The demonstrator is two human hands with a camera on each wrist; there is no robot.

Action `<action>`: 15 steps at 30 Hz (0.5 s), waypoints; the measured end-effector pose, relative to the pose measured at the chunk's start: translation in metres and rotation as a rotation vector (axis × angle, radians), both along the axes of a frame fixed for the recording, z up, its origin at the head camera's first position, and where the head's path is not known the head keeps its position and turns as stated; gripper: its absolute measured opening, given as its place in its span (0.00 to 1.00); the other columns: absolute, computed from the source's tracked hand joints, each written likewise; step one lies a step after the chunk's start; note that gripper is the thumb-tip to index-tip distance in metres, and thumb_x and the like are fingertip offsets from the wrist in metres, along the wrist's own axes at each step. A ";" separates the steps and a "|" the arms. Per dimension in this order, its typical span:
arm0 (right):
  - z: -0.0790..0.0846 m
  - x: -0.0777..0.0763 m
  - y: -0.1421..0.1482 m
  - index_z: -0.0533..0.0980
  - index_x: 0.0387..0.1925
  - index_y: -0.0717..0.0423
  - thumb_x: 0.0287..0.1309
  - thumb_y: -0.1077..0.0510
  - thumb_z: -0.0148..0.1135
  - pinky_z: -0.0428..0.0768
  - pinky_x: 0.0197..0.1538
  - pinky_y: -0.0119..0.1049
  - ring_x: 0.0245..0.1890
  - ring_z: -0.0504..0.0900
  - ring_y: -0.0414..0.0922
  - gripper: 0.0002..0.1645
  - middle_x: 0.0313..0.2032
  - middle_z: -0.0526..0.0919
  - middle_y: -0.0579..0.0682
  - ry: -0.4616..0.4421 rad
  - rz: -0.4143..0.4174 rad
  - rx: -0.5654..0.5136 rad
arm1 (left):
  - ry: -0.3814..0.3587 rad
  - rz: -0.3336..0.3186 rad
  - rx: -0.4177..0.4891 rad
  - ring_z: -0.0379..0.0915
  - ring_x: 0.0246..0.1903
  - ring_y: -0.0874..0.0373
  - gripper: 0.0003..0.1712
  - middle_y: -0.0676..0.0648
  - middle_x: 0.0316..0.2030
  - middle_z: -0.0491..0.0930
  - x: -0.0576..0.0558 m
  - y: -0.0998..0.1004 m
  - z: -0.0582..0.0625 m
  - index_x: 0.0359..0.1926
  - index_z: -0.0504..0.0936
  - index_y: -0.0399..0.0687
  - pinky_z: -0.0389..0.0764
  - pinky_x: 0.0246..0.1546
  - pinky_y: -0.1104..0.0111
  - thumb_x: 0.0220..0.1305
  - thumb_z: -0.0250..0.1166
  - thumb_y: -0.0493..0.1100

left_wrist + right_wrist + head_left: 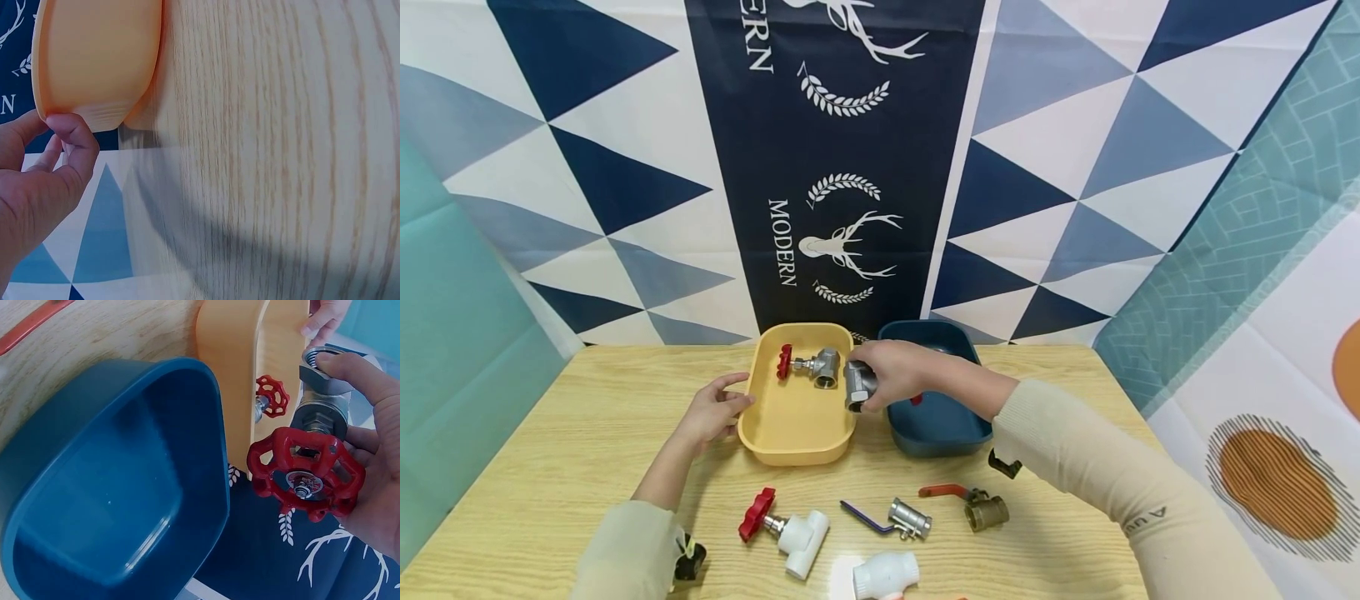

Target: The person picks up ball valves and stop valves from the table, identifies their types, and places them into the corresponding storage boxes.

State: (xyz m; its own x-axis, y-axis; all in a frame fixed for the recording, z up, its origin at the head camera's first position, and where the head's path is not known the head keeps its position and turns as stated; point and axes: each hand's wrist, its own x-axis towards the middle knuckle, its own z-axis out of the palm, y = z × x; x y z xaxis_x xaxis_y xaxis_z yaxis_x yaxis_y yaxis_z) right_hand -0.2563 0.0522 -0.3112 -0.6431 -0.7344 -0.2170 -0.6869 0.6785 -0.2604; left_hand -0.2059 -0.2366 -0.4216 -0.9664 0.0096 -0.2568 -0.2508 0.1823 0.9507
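Already in yellow tray (797,427): one valve (826,367).
Right hand (893,371): pinches second valve (859,386), not yet released.
Left hand (711,414): pinches tray rim (751,417).
Table (587,433): other valves (805,540) remain.

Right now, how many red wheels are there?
3: one wheel in the yellow bin, one wheel on the valve in the right hand, one wheel on the white valve. Others may be hidden.
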 end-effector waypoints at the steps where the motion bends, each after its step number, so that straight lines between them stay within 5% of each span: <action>1: 0.000 0.000 -0.001 0.69 0.59 0.55 0.44 0.46 0.71 0.75 0.42 0.31 0.40 0.73 0.40 0.40 0.47 0.76 0.47 0.000 0.002 0.000 | 0.002 -0.002 0.001 0.76 0.32 0.59 0.32 0.38 0.45 0.73 0.000 0.000 0.000 0.68 0.56 0.39 0.80 0.30 0.69 0.66 0.56 0.38; 15: -0.003 -0.007 -0.014 0.70 0.58 0.55 0.44 0.45 0.70 0.74 0.39 0.30 0.38 0.73 0.40 0.39 0.43 0.76 0.46 0.009 0.017 0.008 | 0.008 -0.005 -0.007 0.77 0.33 0.58 0.33 0.37 0.46 0.73 0.002 0.000 0.000 0.68 0.56 0.39 0.81 0.32 0.66 0.66 0.56 0.38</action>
